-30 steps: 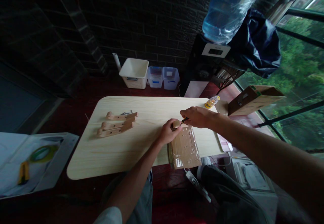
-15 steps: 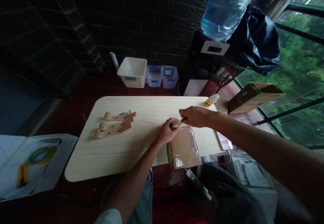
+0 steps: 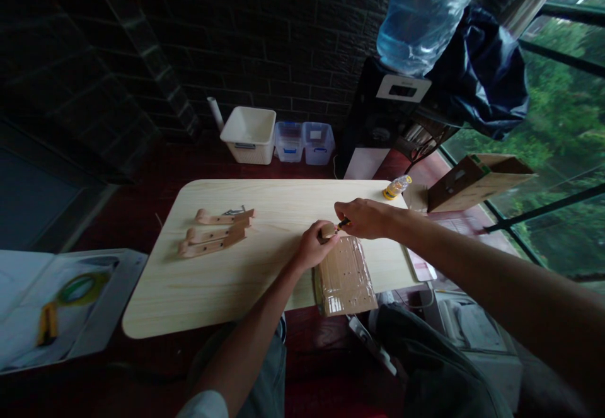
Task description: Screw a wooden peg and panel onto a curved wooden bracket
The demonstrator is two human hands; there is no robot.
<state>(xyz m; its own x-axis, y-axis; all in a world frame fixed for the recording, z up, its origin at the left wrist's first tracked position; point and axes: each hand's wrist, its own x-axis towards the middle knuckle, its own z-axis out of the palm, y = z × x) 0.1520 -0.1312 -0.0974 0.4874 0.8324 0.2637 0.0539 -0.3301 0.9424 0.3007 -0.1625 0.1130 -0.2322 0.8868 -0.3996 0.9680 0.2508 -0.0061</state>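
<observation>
My left hand [image 3: 314, 247] grips a rounded brown wooden piece [image 3: 328, 231]; beside its fingers, my right hand [image 3: 361, 217] clenches, apparently, a slim dark tool [image 3: 344, 222].

- Table [image 3: 189, 298]: pale wood-grain top, beneath left fingers [image 3: 322, 225].
- Three wooden pieces [image 3: 215, 235], metal parts [image 3: 233, 212]: left of fingers.
- Cardboard [image 3: 347, 279]: near side of fingers.
- Clear-and-yellow bottle [image 3: 396, 187]: right, beyond fingers.

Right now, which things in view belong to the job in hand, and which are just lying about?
In the job:
- wooden piece, in the left hand
- dark-handled tool, in the right hand
- taped cardboard, by the hands
- probably three similar pieces on the table

Lying about, apparently:
- white bin
- clear tubs
- water bottle
- open cardboard box
</observation>
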